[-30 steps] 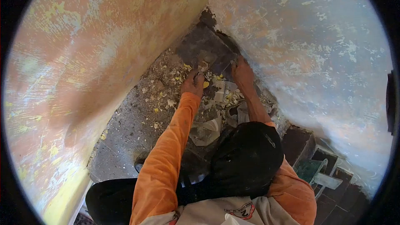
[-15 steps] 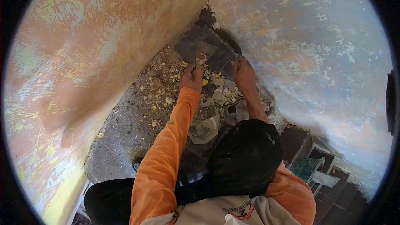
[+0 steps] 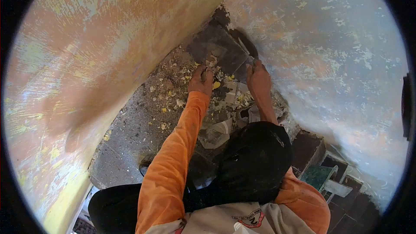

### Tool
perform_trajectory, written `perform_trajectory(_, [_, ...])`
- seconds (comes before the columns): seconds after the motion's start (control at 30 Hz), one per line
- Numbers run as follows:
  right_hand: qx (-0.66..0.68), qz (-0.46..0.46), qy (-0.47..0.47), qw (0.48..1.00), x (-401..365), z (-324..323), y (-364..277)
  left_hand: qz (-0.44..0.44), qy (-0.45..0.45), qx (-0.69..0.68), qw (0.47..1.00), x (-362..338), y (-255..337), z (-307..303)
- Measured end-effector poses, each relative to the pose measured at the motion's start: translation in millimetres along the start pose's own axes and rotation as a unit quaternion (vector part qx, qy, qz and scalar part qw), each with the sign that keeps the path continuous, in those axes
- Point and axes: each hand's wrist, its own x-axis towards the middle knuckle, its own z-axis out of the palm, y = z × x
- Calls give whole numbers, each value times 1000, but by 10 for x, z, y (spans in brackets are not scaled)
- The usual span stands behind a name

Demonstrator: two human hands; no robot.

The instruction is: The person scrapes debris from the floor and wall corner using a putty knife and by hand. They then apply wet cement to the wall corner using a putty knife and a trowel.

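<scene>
My left hand (image 3: pixel 200 80), at the end of an orange sleeve, is closed low over the littered floor. In it is what looks like a putty knife (image 3: pixel 216 51), its wide, dusty blade lying flat on the dark tiles with chips on it. At the foot of the right wall, my right hand (image 3: pixel 260 81) is closed around a scraper (image 3: pixel 248 46). Its narrow blade points up along the wall's bottom edge; the handle is mostly hidden by the fingers. Loose plaster and paint chips (image 3: pixel 180 102) lie around my left hand.
Two scraped walls, orange-yellow (image 3: pixel 104 60) and blue-grey (image 3: pixel 329 52), meet ahead in a tight corner. Torn grey sheet pieces (image 3: pixel 215 134) lie near my black-trousered knee (image 3: pixel 255 164). Dark steps go down at the right, with a green tool (image 3: pixel 318 175) on them.
My right hand and the scraper have shifted slightly along the wall base, and the blade's bright face now shows. My left hand stays nearly in place; the whole view has shifted a little.
</scene>
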Motion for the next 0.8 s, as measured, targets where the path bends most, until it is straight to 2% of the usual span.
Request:
perform_trajectory(0.1, [-33,-52,15,998,63,191,137,3,33,2,999,74,-94,69])
perform_trajectory(0.17, [-60,-87,19,994,190,320,163,-28,-26,-9,999,31,100,-44])
perform_trajectory(0.23, [-55,-38,-53,996,312,383,110,-34,-24,-10,999,43,26,-29])
perform_trajectory(0.33, [-69,-9,-73,995,420,371,71,-51,-21,3,998,92,-57,-21])
perform_trajectory(0.4, [-45,-5,-56,997,346,296,71,-68,-23,16,997,69,-116,1])
perform_trajectory(0.53, [5,-35,17,999,143,238,-60,-25,-9,0,1000,24,0,-92])
perform_trajectory(0.6, [-10,-39,14,999,186,327,-39,-5,-12,2,1000,5,73,-115])
perform_trajectory(0.67, [-26,-44,12,999,284,476,35,9,27,50,998,14,37,-88])
perform_trajectory(0.77, [-45,-43,18,998,393,567,59,-10,16,-6,1000,89,-213,16])
perform_trajectory(0.8, [-51,-33,-11,998,414,461,15,-11,18,-6,1000,69,-130,-34])
